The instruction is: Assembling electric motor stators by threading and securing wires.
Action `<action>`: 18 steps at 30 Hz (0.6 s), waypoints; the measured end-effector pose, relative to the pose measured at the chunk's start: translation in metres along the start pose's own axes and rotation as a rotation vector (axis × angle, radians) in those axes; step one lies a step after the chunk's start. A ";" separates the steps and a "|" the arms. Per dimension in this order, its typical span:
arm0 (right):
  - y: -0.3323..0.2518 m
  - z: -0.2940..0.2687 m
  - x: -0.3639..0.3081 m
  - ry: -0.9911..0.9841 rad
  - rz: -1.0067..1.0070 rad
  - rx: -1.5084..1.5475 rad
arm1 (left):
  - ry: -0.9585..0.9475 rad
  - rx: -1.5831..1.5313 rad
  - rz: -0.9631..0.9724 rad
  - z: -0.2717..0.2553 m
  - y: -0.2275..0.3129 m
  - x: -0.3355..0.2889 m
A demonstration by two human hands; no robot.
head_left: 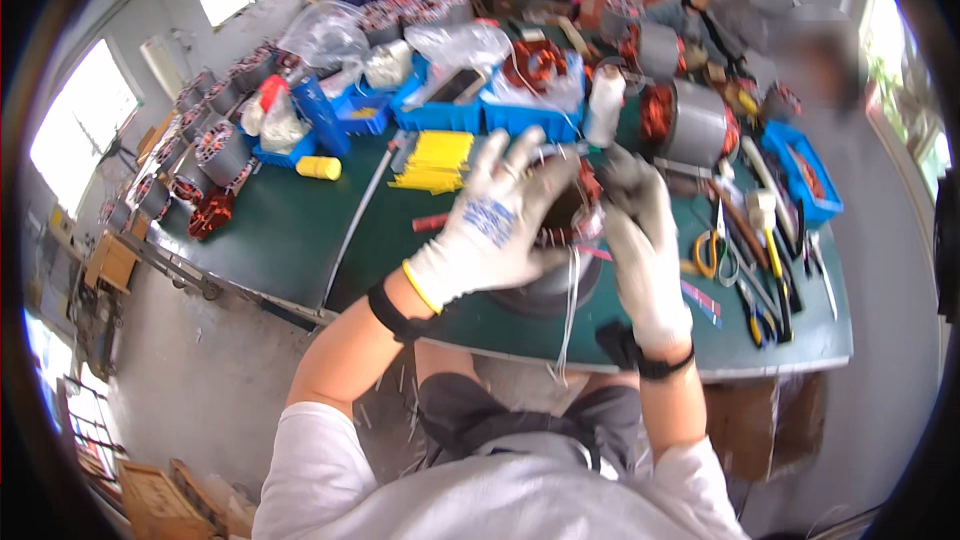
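A motor stator (545, 294) with a dark grey housing and copper-red windings sits at the table's near edge, in front of me. White lead wires (572, 305) hang from its near rim. My left hand (487, 223), in a white work glove, rests at its left side with the fingers spread, the thumb near the front rim and the index finger reaching over the windings. My right hand (645, 250), gloved too, is at the right side of the windings. Its fingertips are dark and smeared, so their grip is unclear.
Yellow strips (436, 159) lie beyond my left hand. Blue bins (440, 116) stand behind them. Scissors (708, 253), pliers (758, 324) and a hammer-like tool (765, 215) are at the right. More stators (690, 125) stand at the back right and far left. Other people work behind the table.
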State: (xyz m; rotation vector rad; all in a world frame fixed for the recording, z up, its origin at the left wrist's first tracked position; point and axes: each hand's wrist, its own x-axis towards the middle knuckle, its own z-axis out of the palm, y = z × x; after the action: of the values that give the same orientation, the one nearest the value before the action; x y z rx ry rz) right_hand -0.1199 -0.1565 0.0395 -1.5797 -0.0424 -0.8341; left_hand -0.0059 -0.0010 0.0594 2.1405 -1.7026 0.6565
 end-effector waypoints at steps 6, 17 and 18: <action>0.001 -0.003 -0.010 0.024 0.222 0.306 | 0.123 -0.427 -0.059 0.028 -0.006 -0.007; 0.025 -0.016 -0.077 0.025 0.446 0.398 | -0.051 -0.540 -0.199 0.038 0.000 -0.015; 0.025 -0.019 -0.083 -0.012 0.428 0.478 | -0.032 -0.566 -0.203 0.041 0.001 -0.017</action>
State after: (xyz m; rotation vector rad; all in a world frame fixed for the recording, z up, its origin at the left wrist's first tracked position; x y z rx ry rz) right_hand -0.1783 -0.1427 -0.0263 -1.0858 0.0806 -0.4343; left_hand -0.0039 -0.0086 0.0159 1.8763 -1.4361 0.0640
